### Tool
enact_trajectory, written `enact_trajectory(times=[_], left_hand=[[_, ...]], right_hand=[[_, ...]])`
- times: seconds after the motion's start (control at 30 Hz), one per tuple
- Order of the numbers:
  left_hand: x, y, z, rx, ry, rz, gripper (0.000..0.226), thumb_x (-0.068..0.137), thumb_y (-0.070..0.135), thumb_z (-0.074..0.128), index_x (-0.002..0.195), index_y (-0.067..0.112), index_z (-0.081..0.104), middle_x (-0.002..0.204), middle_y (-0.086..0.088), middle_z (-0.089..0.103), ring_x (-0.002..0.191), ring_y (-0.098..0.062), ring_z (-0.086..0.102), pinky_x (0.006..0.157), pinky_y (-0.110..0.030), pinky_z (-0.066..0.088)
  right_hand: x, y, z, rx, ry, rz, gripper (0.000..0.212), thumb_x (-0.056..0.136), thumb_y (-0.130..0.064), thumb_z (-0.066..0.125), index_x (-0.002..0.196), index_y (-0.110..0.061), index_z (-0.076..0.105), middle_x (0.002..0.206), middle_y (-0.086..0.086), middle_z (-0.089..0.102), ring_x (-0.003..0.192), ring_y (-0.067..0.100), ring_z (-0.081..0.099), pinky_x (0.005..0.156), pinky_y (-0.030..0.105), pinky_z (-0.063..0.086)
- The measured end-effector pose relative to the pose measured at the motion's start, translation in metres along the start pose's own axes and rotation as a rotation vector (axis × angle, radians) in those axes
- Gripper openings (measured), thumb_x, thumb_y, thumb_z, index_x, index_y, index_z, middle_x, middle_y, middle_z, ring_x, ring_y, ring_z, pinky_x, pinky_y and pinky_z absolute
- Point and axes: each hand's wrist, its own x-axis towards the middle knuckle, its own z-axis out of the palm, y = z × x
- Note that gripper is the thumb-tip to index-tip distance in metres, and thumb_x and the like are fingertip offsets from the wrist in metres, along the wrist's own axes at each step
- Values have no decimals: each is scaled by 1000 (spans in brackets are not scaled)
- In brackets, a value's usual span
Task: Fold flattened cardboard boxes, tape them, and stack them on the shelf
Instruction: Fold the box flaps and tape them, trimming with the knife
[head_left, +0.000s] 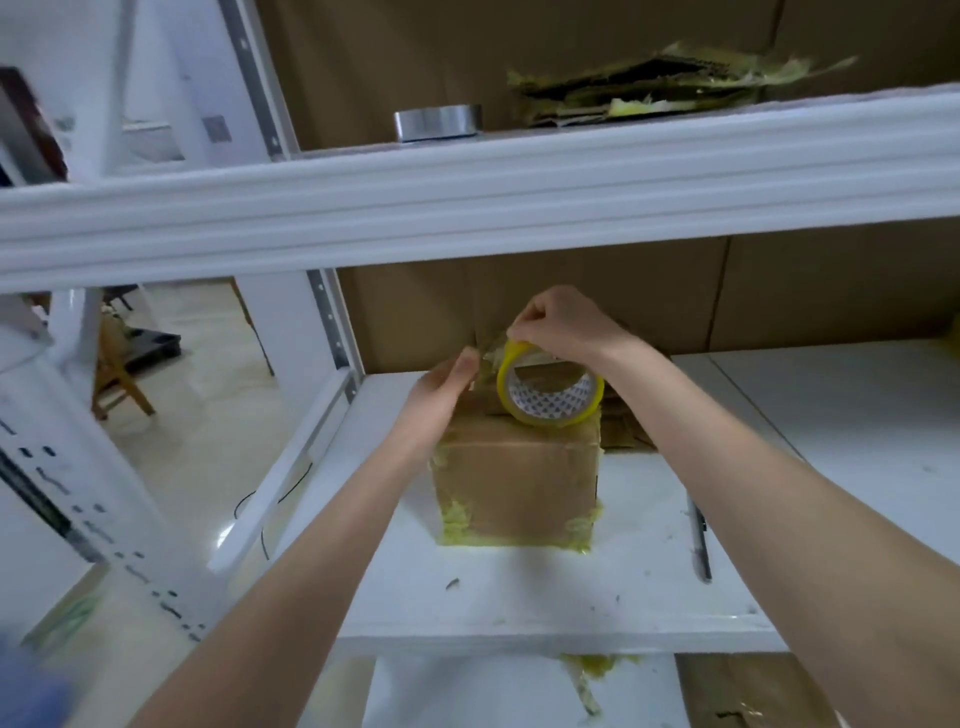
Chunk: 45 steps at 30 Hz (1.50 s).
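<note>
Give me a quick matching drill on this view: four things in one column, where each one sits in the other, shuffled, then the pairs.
Things:
1. yellowish clear tape roll
2. silver-grey tape roll
3. brown cardboard box with tape scraps at its corners
4. stack of flattened torn cardboard

Places:
A. upper shelf, right part
B. standing on the white middle shelf board
C. upper shelf, left of the flattened stack
D. above the box top, held by the right hand, the left hand pinching its loose end

Pairs: 1-D, 2-C, 3-B, 4-A
</note>
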Motion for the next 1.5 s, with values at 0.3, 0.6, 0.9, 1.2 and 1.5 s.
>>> enact_trajectory(times=[0.3, 0.6, 0.9, 1.2, 1.5], left_hand=[[17, 26, 7, -181, 149, -11, 26, 90, 23, 66, 89, -4, 66, 79, -14, 64, 69, -21, 60, 57, -22, 53], [16, 11, -8, -151, 281, -34, 30, 93, 22, 61, 67, 7, 56, 61, -4, 52, 49, -13, 47, 45, -19, 48], [5, -19, -40, -140, 357, -88, 26, 93, 22, 61, 72, 7, 58, 65, -2, 51, 54, -12, 42, 44, -19, 42], [-5, -40, -30, -148, 335, -153, 25, 94, 25, 60, 78, 5, 61, 67, -3, 50, 58, -14, 42, 44, -17, 43], [3, -60, -15, 116, 237, -176, 31, 98, 33, 46, 123, 15, 52, 82, -11, 58, 56, -16, 44, 37, -19, 34]], right_hand=[[-2, -1, -2, 18, -84, -66, 43, 90, -40, 64, 100, 1, 71, 98, 10, 71, 85, 18, 66, 66, 21, 46], [-6, 35, -2, 135, -43, -31, 58, 68, -38, 84, 113, -21, 51, 102, -8, 56, 90, 8, 57, 64, 20, 43], [-3, 26, -8, 49, -28, -145, 52, 64, -45, 85, 103, -26, 55, 99, -12, 57, 86, 2, 54, 63, 21, 39], [-7, 24, -7, 6, -53, -174, 44, 63, -42, 85, 98, -35, 59, 94, -19, 59, 89, 6, 58, 67, 24, 42], [-9, 14, 7, -80, -54, -161, 47, 66, -51, 79, 105, -41, 55, 111, -13, 57, 101, 14, 56, 82, 38, 53]])
